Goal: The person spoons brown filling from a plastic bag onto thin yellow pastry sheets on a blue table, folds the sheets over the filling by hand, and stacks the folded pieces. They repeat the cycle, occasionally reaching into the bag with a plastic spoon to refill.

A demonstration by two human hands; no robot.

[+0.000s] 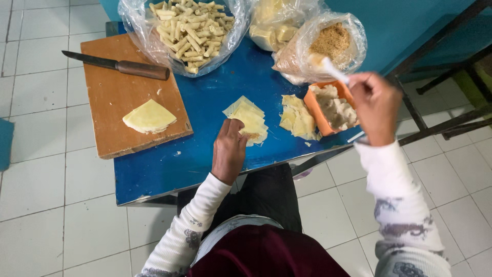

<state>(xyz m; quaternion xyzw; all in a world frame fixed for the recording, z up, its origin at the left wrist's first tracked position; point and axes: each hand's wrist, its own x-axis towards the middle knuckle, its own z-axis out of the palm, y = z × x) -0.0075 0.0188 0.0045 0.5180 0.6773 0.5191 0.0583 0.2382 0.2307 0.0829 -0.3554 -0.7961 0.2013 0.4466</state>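
My left hand (229, 150) rests on the blue table (169, 169), its fingers closed on the near corner of a thin yellow wrapper sheet (249, 119) that carries a small dab of brown filling. My right hand (375, 105) is raised above the table's right edge and grips a white spoon (330, 67), whose bowl reaches into a clear bag of brown crumbly filling (330, 41). Below the spoon sits an orange tub (313, 112) with pale paste in it.
A wooden cutting board (115, 92) at the left holds a knife (119, 65) and a folded stack of wrappers (149, 117). A bag of rolled sticks (188, 25) and a bag of pale sheets (271, 28) stand at the back. More wrapper pieces (296, 117) lie beside the tub. White tiled floor surrounds the table.
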